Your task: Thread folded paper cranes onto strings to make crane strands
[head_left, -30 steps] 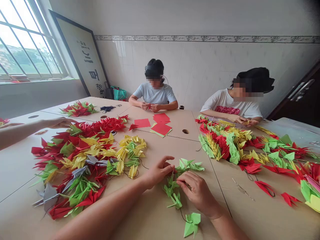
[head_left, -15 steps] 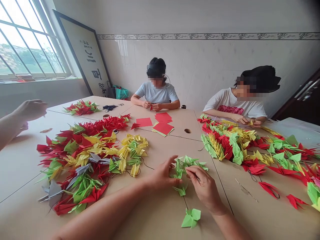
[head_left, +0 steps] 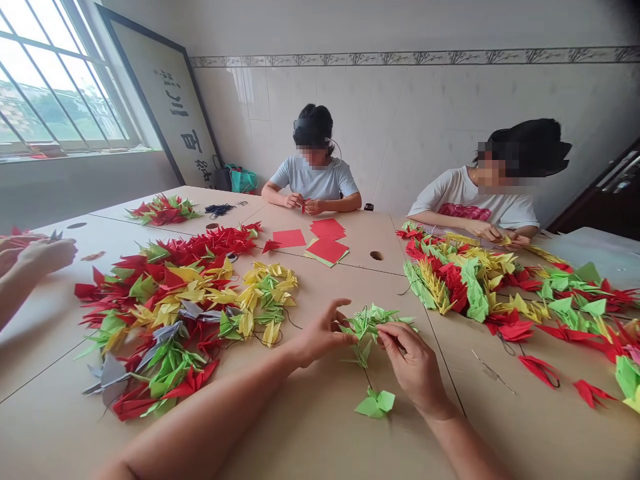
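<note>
Green folded-paper pieces (head_left: 373, 319) lie in a cluster on the table in front of me, strung on a dark cord. At the cluster's left edge is my left hand (head_left: 323, 337), thumb and fingers spread apart around its near side. My right hand (head_left: 407, 357) is pinched at the cluster's right side; what its fingertips hold is too small to make out. One more green piece (head_left: 376, 403) lies nearer to me on the cord, below both hands.
Heaped red, yellow, green and grey folded pieces (head_left: 170, 300) lie left; more strings (head_left: 465, 273) lie right, near a thin metal tool (head_left: 493, 371). Red paper squares (head_left: 327, 250) lie ahead. Two people (head_left: 313, 177) sit opposite; another person's hands (head_left: 43, 257) are at far left.
The lone green piece has shifted slightly left and away from me. My left hand has moved a little left. At far left, the other person's hands have come down, now with folded paper.
</note>
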`<state>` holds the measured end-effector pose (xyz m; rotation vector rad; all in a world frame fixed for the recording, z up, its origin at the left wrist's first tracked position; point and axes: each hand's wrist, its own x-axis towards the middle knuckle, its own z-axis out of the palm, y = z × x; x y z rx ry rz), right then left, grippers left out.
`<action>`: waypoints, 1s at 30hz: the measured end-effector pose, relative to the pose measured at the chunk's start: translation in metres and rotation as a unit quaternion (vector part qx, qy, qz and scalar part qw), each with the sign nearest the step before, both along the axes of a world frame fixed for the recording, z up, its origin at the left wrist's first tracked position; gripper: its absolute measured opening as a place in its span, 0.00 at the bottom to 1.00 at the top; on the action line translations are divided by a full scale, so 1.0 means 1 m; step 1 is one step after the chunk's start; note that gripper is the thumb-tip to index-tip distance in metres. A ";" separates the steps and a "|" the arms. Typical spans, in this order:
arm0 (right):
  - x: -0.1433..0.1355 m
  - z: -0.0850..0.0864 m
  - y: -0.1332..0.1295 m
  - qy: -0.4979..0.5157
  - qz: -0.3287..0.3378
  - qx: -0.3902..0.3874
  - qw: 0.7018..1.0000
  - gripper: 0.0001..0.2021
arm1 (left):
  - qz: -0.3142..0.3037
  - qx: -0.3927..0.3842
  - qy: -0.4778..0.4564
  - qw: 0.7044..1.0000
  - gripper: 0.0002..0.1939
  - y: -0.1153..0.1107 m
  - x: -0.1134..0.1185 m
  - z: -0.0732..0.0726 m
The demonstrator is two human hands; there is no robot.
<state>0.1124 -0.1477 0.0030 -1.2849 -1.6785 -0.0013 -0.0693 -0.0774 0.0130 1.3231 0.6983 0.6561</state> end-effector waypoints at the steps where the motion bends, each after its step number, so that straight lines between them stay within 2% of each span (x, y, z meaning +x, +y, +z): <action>1: 0.000 0.000 0.000 0.003 -0.001 -0.002 1.000 0.06 | 0.004 -0.017 -0.009 1.000 0.34 0.000 -0.001 0.002; 8: 0.001 0.000 0.001 0.006 -0.015 -0.009 1.000 0.06 | 0.004 -0.114 -0.076 0.991 0.29 0.000 -0.002 0.006; 17: 0.007 -0.007 0.004 0.010 -0.056 -0.053 0.997 0.08 | -0.012 -0.114 -0.079 0.990 0.25 0.001 -0.003 0.006; 22: 0.006 -0.003 0.005 -0.032 -0.066 -0.015 0.997 0.09 | -0.002 -0.111 -0.082 0.990 0.23 0.002 -0.003 0.003; 25: -0.001 0.003 0.002 -0.086 -0.029 0.015 0.996 0.12 | -0.006 -0.097 -0.068 0.993 0.25 0.001 -0.003 0.004; 28: -0.010 0.005 -0.002 -0.123 0.044 0.010 0.991 0.18 | -0.020 -0.050 -0.037 0.998 0.27 -0.002 -0.003 0.004; 30: -0.013 0.004 -0.004 -0.128 0.070 -0.002 0.989 0.20 | -0.031 -0.016 -0.021 0.999 0.28 -0.004 -0.002 0.005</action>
